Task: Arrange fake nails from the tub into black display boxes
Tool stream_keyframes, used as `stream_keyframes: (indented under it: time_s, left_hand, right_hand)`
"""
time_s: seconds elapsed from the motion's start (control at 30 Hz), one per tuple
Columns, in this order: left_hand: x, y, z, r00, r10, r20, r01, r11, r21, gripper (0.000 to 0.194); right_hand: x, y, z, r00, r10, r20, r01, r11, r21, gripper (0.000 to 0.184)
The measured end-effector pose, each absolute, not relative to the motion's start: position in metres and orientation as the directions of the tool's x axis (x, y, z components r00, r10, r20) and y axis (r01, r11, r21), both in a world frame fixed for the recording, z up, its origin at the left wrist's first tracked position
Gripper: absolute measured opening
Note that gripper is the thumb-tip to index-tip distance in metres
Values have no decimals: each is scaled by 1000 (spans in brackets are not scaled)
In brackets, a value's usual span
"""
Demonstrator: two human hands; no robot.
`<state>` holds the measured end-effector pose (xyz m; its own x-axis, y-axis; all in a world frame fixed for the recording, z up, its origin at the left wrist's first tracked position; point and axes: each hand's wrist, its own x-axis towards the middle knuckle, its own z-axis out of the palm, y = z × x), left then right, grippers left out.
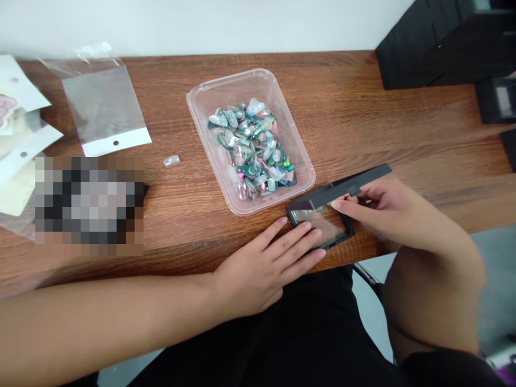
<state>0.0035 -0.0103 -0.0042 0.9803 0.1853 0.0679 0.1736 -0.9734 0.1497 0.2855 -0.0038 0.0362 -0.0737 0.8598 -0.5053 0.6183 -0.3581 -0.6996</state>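
The right hand [379,207] is curled at the black lid strip [363,180] of a small black-framed case [326,228], its thumb tip beside the clear window; the other fingers are partly hidden, so I cannot tell if this grip is really closed on the strip. The case lies directly to the left of this grip and just below it, on the wooden table [342,107], near its front edge. The long axis of the strip runs aslant, from above the left fingertips up toward the right hand, which is the nearer of the 2 hands to it. The left hand [266,263] is open, with 4 fingers stretched flat over the case's left part (they seem to steady it). Beyond the case, up and left from the grip, stands a clear plastic tub [237,92] of artificial nails [250,145]; farther left lies 1 loose nail [172,160].
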Motion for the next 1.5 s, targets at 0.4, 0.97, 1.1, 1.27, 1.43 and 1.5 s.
stream_keyframes:
  time_s: [0.4, 0.97, 1.1, 1.27, 1.43, 1.5]
  left_hand:
    - [2, -10, -5, 981, 183, 63, 170, -971, 168, 90]
    - [2, -9, -4, 982, 178, 55, 165, -968, 188, 92]
    - [3, -10, -4, 983, 179, 47, 168, -969, 183, 91]
    - [2, -9, -3, 983, 177, 39, 167, -969, 179, 90]
    - [3, -8, 0, 984, 177, 29, 169, -969, 179, 88]
    - [3, -7, 0, 984, 175, 21, 169, -969, 180, 87]
  right_hand:
    - [284, -5, 30, 37, 898, -439, 631, -361, -686, 39]
    - [279, -10, 20, 69, 987, -145, 482, -161, -861, 31]
    - [277, -14, 17, 67, 994, -88, 583, -111, -805, 15]
    - [281, -16, 17, 28, 993, -115, 645, -105, -757, 15]
    - [280, -15, 18, -19, 997, -70, 623, -43, -781, 12]
    - [280, -16, 19, -28, 997, -69, 626, -37, -779, 12]
